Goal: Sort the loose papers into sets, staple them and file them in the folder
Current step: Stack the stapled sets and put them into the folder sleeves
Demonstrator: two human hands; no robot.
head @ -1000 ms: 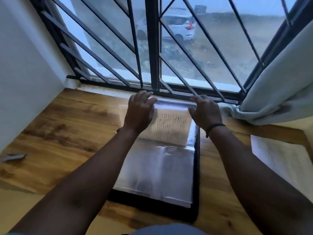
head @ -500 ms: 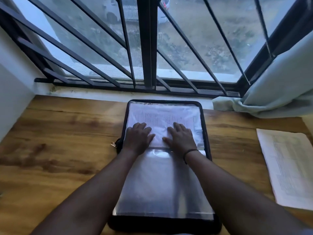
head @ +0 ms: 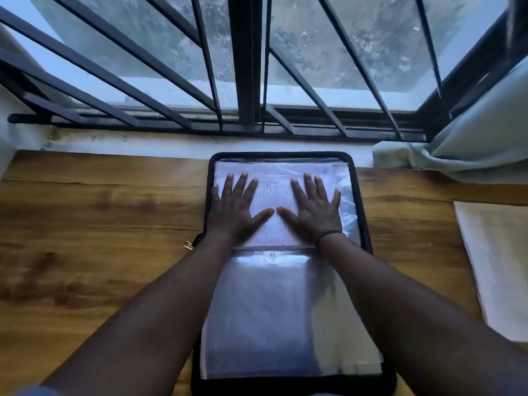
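A black-edged folder [head: 363, 212] with clear plastic sleeves [head: 274, 315] lies open on the wooden table, its far end at the window sill. A set of lined, handwritten papers [head: 274, 192] sits in the upper half of the folder, apparently inside a sleeve. My left hand [head: 235, 208] presses flat on the left part of the papers, fingers spread and straight. My right hand [head: 314, 210] presses flat on the right part, a dark band on its wrist. The two thumbs nearly touch in the middle.
A stack of loose papers [head: 500, 261] lies at the table's right edge. A pale curtain [head: 468, 150] bunches at the back right corner. A small metal zipper pull [head: 188, 244] sticks out at the folder's left side. Barred window [head: 245, 67] behind the table.
The papers, lifted by both hands a second ago, now lie flat in the folder. Both hands have spread their fingers and slid further up the page. The view has tilted down.
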